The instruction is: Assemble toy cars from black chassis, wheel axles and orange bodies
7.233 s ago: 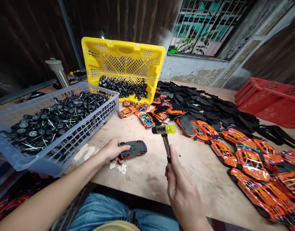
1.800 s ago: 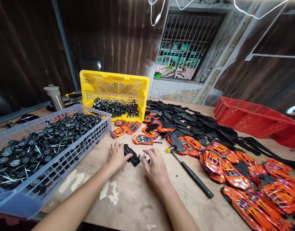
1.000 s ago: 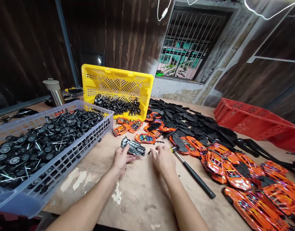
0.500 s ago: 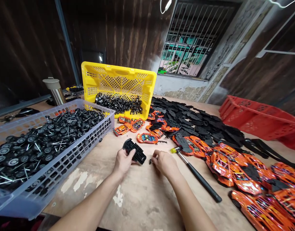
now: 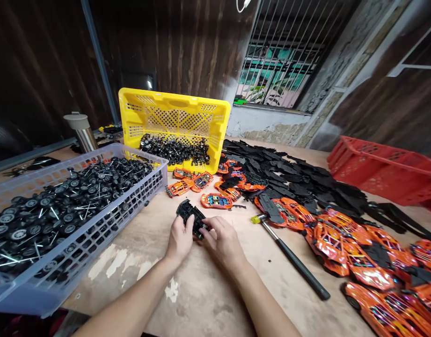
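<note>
1. Black plastic toy-car chassis (image 5: pixel 192 216), held just above the centre of the wooden counter (image 5: pixel 208 295), slants down toward the right between the two hands; a second ago it lay closer to level and showed a paler, greyer face.

2. Half a second ago the right hand (image 5: pixel 224 239) stood apart from the chassis, with a small dark piece at its fingertips. It now meets the lower right end of the chassis.

3. Right hand: thumb and fingers are drawn narrow around that end. Whether they pinch the chassis itself or the small dark piece cannot be told, since the fingers cover the spot.

4. Left hand (image 5: pixel 180 238): closed on the chassis from the near left, thumb up along its near edge, the other fingers mostly hidden.

5. Both bare forearms rise from the bottom edge of the frame and converge toward the centre.

6. About seven seconds ago the right hand gripped the yellow-headed hammer with a long black handle (image 5: pixel 301 267); it now lies on the counter, right of centre, its head near the glossy orange toy cars (image 5: pixel 329 245) that fill the lower right.

7. Translucent lilac basket (image 5: pixel 36 290) at left, loaded with black wheels on metal axles, and yellow plastic crate (image 5: pixel 220 140) at upper centre keep their places.
</note>
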A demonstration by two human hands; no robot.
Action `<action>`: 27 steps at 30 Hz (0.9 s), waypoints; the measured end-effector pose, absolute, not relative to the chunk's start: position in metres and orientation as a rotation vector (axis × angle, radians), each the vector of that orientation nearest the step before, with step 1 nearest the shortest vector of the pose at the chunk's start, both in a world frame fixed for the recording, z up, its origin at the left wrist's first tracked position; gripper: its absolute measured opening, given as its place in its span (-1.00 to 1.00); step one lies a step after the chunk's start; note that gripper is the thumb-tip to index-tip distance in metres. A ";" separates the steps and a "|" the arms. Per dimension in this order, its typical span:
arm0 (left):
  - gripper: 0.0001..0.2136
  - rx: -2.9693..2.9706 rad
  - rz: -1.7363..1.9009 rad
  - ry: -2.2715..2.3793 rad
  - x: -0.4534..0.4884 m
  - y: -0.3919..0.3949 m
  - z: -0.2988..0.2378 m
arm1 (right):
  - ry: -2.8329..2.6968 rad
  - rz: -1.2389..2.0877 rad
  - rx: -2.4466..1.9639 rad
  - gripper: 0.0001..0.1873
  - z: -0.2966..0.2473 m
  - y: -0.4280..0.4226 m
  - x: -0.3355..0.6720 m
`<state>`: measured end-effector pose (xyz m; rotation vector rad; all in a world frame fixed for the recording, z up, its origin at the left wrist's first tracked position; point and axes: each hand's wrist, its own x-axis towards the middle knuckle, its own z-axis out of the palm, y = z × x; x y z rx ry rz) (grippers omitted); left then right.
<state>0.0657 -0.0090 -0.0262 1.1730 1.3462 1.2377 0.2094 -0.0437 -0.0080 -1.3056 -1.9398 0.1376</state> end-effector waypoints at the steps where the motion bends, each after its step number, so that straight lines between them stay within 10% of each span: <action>1: -0.79 1.185 1.245 1.350 0.065 -0.010 -0.024 | -1.949 0.114 -1.306 -0.88 -0.009 -0.044 0.210; 12: -0.72 1.204 1.293 1.263 0.065 -0.014 -0.023 | -2.021 -0.105 -1.493 -0.88 0.002 -0.051 0.204; 27: -0.67 1.001 1.100 0.728 0.065 -0.023 -0.013 | -1.123 1.149 -1.068 -0.39 -0.010 -0.048 0.211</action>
